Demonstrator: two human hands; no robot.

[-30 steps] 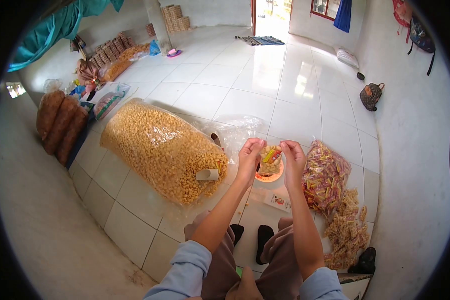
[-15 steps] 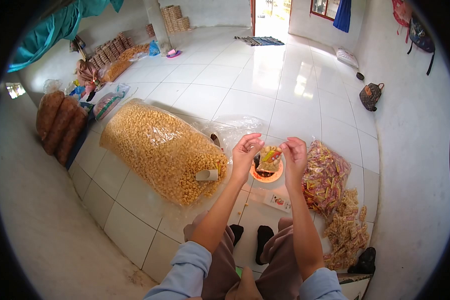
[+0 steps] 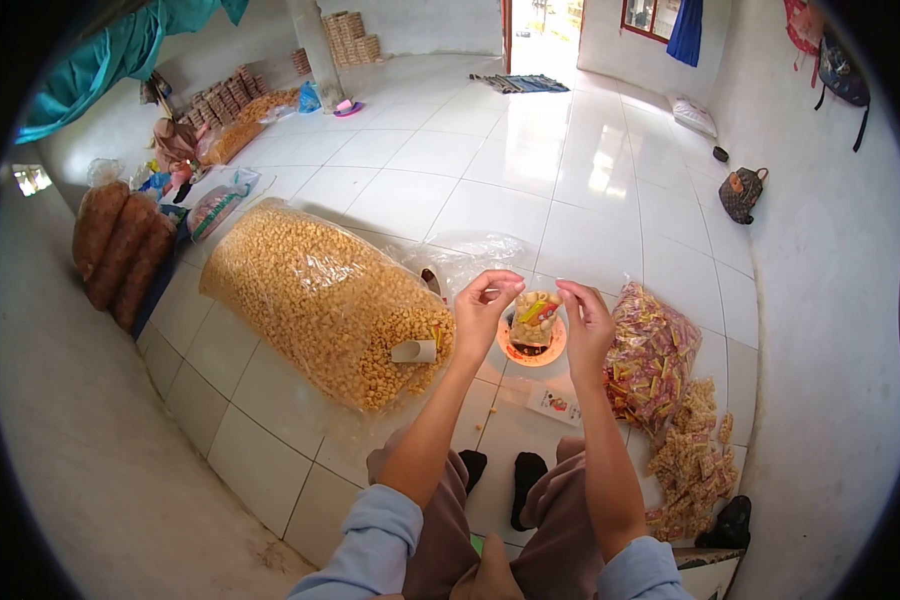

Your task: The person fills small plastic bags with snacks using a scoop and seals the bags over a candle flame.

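Note:
A small clear snack packet (image 3: 535, 325) with a red and yellow label and pale puffed pieces is stretched between my two hands. My left hand (image 3: 482, 312) pinches its upper left corner between thumb and finger. At the opposite upper corner, my right hand (image 3: 588, 325) is closed in a similar pinch. Below and behind the packet stands an orange-rimmed bowl (image 3: 530, 361) with something dark inside, partly hidden. A large clear bag of puffed snacks (image 3: 300, 290) lies left of my hands, with a white scoop (image 3: 414, 351) in its mouth.
On the right stands a bag of colourful small packets (image 3: 655, 350), beside a pile of filled packets (image 3: 690, 465). A white printed pack (image 3: 554, 403) lies before my feet. Brown sacks (image 3: 120, 245) lean at the left wall, near another person (image 3: 175, 145).
Both hands have shifted slightly left with the packet, which now hangs more upright over the bowl. The fingers keep their pinch.

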